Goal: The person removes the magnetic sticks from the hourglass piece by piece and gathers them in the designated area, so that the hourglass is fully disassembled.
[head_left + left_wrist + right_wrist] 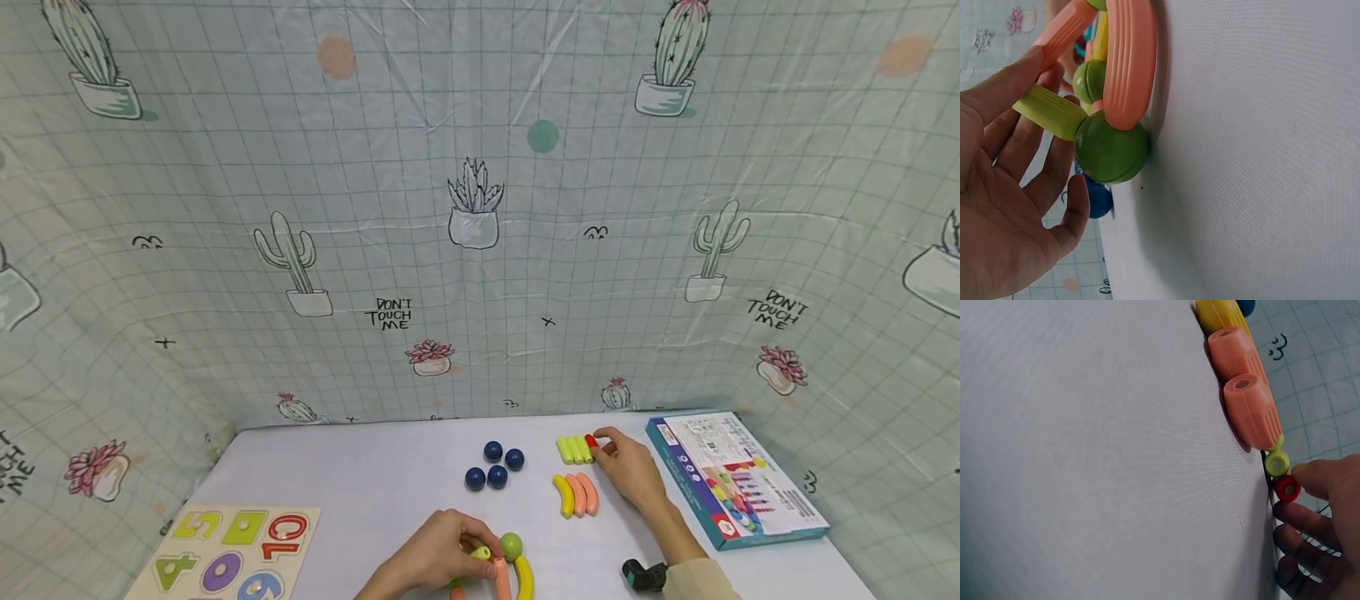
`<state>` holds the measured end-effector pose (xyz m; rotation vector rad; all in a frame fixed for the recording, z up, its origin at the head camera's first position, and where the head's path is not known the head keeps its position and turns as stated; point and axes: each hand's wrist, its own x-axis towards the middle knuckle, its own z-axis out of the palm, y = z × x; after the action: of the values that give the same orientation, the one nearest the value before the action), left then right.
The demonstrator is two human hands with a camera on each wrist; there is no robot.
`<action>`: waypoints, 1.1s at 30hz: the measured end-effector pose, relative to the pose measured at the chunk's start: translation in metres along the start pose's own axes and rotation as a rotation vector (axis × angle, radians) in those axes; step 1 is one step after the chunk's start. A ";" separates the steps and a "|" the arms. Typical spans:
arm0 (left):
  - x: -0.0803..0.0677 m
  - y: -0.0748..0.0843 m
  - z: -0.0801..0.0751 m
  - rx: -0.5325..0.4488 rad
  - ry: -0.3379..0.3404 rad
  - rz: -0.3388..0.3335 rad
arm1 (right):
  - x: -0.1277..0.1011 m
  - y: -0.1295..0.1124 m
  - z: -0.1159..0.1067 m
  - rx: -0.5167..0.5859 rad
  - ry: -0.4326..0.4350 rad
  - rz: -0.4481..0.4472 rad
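My left hand (pixel 450 546) pinches the end of a salmon-pink toy building stick (pixel 1066 31) between thumb and index finger. Against its fingers lies a lime stick (pixel 1052 112), joined to a green ball (pixel 1110 147). That ball also meets a curved salmon piece (pixel 1129 62) resting on the table. Beside this cluster are a light green ball (pixel 511 546) and a curved yellow piece (pixel 524 577). Farther off, my right hand (pixel 628 467) pinches a short red stick (pixel 1287 488) at the right end of a row of lime sticks (pixel 570 450).
Several dark blue balls (pixel 497 477) sit mid-table. Curved yellow and salmon pieces (pixel 581 495) lie before the lime row. A toy box (pixel 750 483) stands at right, a number board (pixel 247 558) at left. Near the right forearm is a small black device (pixel 642 575). A patterned curtain (pixel 480 292) hangs behind.
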<state>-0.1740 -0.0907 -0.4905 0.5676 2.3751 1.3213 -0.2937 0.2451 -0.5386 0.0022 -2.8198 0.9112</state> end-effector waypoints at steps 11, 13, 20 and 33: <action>0.001 0.000 0.000 0.009 -0.003 0.002 | 0.000 -0.003 -0.001 -0.026 -0.033 0.018; 0.001 0.000 0.000 0.011 -0.002 0.007 | 0.000 -0.003 0.000 -0.026 -0.030 0.004; 0.001 0.000 -0.001 0.014 -0.006 0.008 | -0.001 -0.003 0.001 -0.018 -0.033 -0.003; 0.001 0.000 -0.001 0.018 -0.008 -0.001 | -0.002 -0.004 -0.002 0.016 -0.028 0.010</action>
<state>-0.1758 -0.0909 -0.4904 0.5758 2.3830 1.2967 -0.2907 0.2427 -0.5355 0.0035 -2.8402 0.9431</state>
